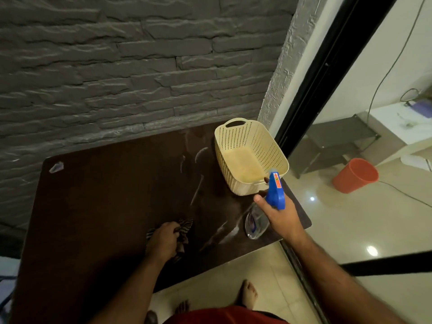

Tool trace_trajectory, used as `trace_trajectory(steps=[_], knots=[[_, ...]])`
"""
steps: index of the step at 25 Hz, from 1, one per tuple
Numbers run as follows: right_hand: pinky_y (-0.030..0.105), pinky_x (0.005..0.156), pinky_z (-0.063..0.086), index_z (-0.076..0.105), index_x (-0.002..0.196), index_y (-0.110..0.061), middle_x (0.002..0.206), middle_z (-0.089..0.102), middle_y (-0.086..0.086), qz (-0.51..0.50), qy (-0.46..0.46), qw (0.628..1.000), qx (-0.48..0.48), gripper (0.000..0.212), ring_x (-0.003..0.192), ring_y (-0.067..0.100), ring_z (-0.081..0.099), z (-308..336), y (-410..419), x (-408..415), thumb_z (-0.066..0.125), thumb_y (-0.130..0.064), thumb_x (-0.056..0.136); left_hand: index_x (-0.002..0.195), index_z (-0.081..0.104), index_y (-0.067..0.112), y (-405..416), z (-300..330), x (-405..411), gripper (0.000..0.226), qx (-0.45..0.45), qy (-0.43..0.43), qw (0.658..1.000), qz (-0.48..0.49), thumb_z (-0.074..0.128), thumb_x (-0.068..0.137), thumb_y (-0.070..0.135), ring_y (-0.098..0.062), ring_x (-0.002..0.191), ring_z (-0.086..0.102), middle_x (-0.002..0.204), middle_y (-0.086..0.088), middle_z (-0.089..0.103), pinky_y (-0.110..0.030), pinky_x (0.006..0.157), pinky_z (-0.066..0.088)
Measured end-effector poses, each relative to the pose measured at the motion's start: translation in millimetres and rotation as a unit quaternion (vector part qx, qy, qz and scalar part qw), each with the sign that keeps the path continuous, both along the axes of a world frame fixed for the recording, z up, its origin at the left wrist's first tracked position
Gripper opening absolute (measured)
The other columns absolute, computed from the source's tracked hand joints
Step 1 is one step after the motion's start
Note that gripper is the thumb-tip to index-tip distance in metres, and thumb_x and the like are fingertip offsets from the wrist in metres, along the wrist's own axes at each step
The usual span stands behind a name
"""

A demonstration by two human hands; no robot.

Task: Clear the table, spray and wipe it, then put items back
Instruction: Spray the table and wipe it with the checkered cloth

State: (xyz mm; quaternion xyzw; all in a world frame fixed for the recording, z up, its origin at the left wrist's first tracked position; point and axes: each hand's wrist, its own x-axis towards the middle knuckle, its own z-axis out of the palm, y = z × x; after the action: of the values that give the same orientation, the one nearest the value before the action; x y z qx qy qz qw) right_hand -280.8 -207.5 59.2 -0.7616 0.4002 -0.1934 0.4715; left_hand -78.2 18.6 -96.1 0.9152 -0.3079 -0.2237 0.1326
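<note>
The left corner of the dark brown table (98, 206) is cut off by the frame edge at 8 o'clock, and the lower body of the spray bottle (256, 220) is partly hidden behind the right hand (279, 213), so its fill level cannot be read. The fingertips of the left hand (163, 239) are buried in the striped cloth (183, 232), and their exact curl is hard to make out. A small pale scrap (56, 166) at 10 o'clock on the tabletop is too blurred to be identified. The left forearm is extended from 6 o'clock toward the table's near middle, with the hand laid palm down on the cloth, which is gripped and pressed against the surface. The right arm is reached in from 4 o'clock, and the bottle is held tilted above the table's 3 o'clock edge, its blue trigger head (275, 192) grasped with the thumb extended leftward and a finger curled at the front. Wet streaks (224, 232) are seen between the two hands. A cream perforated basket (245, 136) is set at the table's 2 o'clock corner, just beyond the nozzle. An orange bucket (355, 176) is seen on the floor at 3 o'clock, well apart from the table.
</note>
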Motion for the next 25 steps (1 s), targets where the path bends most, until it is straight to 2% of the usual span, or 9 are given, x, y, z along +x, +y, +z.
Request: trace_trajectory(steps=[4,6,8,10,13,17,19,22,25], knots=[[0.04,0.082,0.058,0.051,0.107,-0.029,0.097,0.067,-0.001,0.071,0.02,0.997,0.012,0.03,0.088,0.018,0.067,-5,-44,-15,0.068,-0.039,0.084,0.13,0.055,0.021,-60,17,-28,0.031,-0.035,0.016,0.999,0.031,0.047,0.099,0.021,-0.021,0.115,0.054,0.134,-0.002,0.052,-0.033,0.095,0.044],[0.041,0.085,0.057,0.054,0.113,-0.023,0.104,0.067,-0.004,0.098,0.029,0.995,0.01,0.038,0.092,0.017,0.067,-6,-64,-20,0.068,-0.041,0.083,0.131,0.054,0.022,-93,22,-48,0.032,-0.058,0.027,0.997,0.046,0.046,0.099,0.022,-0.022,0.116,0.054,0.134,-0.002,0.05,-0.034,0.096,0.044],[0.037,0.084,0.056,0.055,0.119,-0.02,0.104,0.065,-0.01,0.118,0.037,0.992,0.008,0.049,0.092,0.013,0.066,-6,-80,-25,0.067,-0.047,0.08,0.133,0.053,0.021,-121,25,-70,0.034,-0.072,0.041,0.995,0.06,0.046,0.099,0.022,-0.022,0.118,0.053,0.135,-0.002,0.05,-0.035,0.098,0.043],[0.03,0.079,0.056,0.052,0.126,-0.026,0.101,0.064,-0.015,0.13,0.041,0.991,0.006,0.057,0.088,0.007,0.065,-8,-89,-29,0.066,-0.052,0.078,0.133,0.053,0.022,-143,24,-90,0.035,-0.093,0.042,0.993,0.059,0.047,0.098,0.022,-0.021,0.119,0.053,0.135,-0.002,0.051,-0.034,0.099,0.043],[0.035,0.084,0.057,0.051,0.13,-0.027,0.101,0.064,-0.015,0.139,0.038,0.989,0.032,0.053,0.091,0.006,0.065,-13,-102,-36,0.068,-0.043,0.083,0.132,0.053,0.024,-163,23,-112,0.035,-0.094,0.043,0.992,0.065,0.047,0.097,0.022,-0.019,0.12,0.052,0.136,0.0,0.049,-0.033,0.1,0.041],[0.037,0.084,0.056,0.058,0.117,-0.022,0.098,0.065,-0.009,0.154,0.034,0.985,0.065,0.037,0.087,0.009,0.066,-16,-110,-39,0.069,-0.034,0.084,0.134,0.048,0.028,-174,17,-125,0.036,-0.062,0.045,0.994,0.079,0.044,0.099,0.022,-0.018,0.126,0.044,0.141,0.002,0.042,-0.034,0.102,0.039],[0.034,0.083,0.056,0.056,0.118,-0.022,0.098,0.064,-0.007,0.168,0.029,0.982,0.077,0.037,0.086,0.009,0.065,-14,-111,-38,0.069,-0.031,0.084,0.138,0.045,0.029,-176,15,-130,0.04,-0.059,0.051,0.993,0.087,0.046,0.098,0.025,-0.017,0.131,0.039,0.145,0.004,0.039,-0.032,0.105,0.037],[0.02,0.077,0.052,0.053,0.115,-0.028,0.095,0.064,-0.006,0.171,0.037,0.981,0.084,0.033,0.086,0.007,0.065,-12,-111,-32,0.068,-0.027,0.086,0.144,0.038,0.03,-176,11,-131,0.05,-0.058,0.058,0.993,0.08,0.049,0.096,0.032,-0.016,0.139,0.031,0.151,0.005,0.034,-0.031,0.112,0.031],[0.015,0.071,0.049,0.052,0.123,-0.023,0.094,0.064,-0.007,0.171,0.052,0.981,0.077,0.041,0.085,0.005,0.064,-9,-112,-28,0.069,-0.03,0.085,0.146,0.036,0.03,-176,9,-125,0.055,-0.062,0.068,0.993,0.077,0.052,0.094,0.037,-0.015,0.139,0.032,0.153,0.005,0.033,-0.029,0.114,0.029]])
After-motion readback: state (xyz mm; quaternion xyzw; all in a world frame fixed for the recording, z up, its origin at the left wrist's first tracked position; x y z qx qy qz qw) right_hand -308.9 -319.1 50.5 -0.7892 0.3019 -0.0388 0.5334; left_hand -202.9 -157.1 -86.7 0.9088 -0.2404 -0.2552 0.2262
